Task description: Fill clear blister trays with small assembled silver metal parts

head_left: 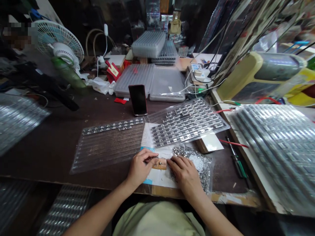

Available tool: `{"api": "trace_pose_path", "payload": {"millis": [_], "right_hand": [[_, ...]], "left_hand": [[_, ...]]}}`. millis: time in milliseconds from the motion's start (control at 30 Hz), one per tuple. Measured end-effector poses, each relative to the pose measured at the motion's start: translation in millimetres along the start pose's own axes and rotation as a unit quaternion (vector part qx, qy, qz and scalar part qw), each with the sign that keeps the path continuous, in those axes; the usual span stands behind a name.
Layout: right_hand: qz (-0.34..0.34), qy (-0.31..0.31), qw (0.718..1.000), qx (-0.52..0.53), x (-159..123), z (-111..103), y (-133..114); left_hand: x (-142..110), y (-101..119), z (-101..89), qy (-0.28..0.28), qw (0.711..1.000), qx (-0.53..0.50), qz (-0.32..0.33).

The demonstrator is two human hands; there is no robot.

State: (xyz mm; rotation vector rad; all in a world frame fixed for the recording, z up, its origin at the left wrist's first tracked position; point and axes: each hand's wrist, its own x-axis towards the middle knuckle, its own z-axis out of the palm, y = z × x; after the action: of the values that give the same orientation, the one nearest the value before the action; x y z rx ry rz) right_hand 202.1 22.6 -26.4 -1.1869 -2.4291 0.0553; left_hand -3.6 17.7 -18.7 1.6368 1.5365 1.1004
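Observation:
A small orange-brown block (159, 164) with a metal stud in its middle lies on a white sheet (162, 178) at the table's front edge. My left hand (140, 166) is at the block's left side, thumb and fingertips pinched together over something small that I cannot make out. Just right of the block, my right hand (185, 171) has its fingers closed, the fingertips pointing at the block; what they hold, if anything, is hidden. Under and beside that hand lies a clear plastic bag (208, 170) full of small metal parts.
Ahead, a clear tray (190, 121) holds many metal connectors; the left tray (108, 147) has connectors in its top rows. A phone (138, 100) stands upright behind them. On the right are a green-handled screwdriver (241, 167) and stacked trays (278, 141); a fan (61, 42) stands back left.

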Motion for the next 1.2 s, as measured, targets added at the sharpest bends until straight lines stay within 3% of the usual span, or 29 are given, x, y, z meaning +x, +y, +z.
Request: {"api": "trace_pose_path", "payload": {"millis": [100, 233, 367, 967, 1067, 1200], "right_hand": [[0.014, 0.002, 1.000, 0.012, 1, -2, -3], [0.032, 0.003, 0.999, 0.025, 3, -1, -6], [0.048, 0.025, 0.997, 0.046, 4, 1, -5], [0.077, 0.067, 0.991, 0.090, 7, -6, -6], [0.077, 0.077, 0.988, 0.109, 5, -6, -4], [0.061, 0.081, 0.989, 0.109, 2, -5, -1]], "left_hand": [[4, 9, -0.1, -0.003, 1.000, 0.013, 0.009], [4, 21, 7.1, -0.036, 0.995, 0.061, 0.073], [0, 21, 16.4, -0.067, 0.986, 0.102, 0.110], [-6, 12, 23.0, -0.085, 0.985, 0.094, 0.115], [2, 13, 14.1, -0.060, 0.988, 0.076, 0.121], [48, 6, -24.8, 0.041, 0.985, 0.143, 0.091]]}}
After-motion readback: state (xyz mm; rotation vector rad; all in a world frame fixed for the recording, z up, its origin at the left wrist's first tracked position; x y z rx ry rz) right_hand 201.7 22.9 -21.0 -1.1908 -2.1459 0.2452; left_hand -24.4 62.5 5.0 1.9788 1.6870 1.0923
